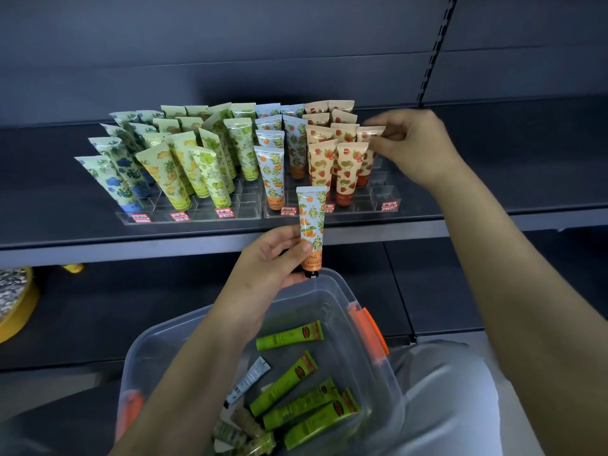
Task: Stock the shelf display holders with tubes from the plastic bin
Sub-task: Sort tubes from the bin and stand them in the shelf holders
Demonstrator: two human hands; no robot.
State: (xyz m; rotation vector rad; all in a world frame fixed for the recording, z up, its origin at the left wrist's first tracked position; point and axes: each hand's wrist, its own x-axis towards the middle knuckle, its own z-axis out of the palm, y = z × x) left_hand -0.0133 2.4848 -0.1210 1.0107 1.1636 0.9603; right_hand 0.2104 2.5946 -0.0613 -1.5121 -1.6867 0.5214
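Our left hand (269, 258) grips an orange-print tube (312, 222), likely light and squashy, by its firmer cap end above the plastic bin (342, 291); our right hand (411, 146) pinches a shelved strawberry-print tube (368, 143).

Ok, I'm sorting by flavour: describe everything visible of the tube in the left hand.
The tube is glossy, seemingly soft plastic, pale blue with oranges and leaves, with an orange band and a black cap at the bottom. It stands upright, cap down, in front of the shelf edge and above the bin rim. The left hand grips its lower part, thumb across the front.
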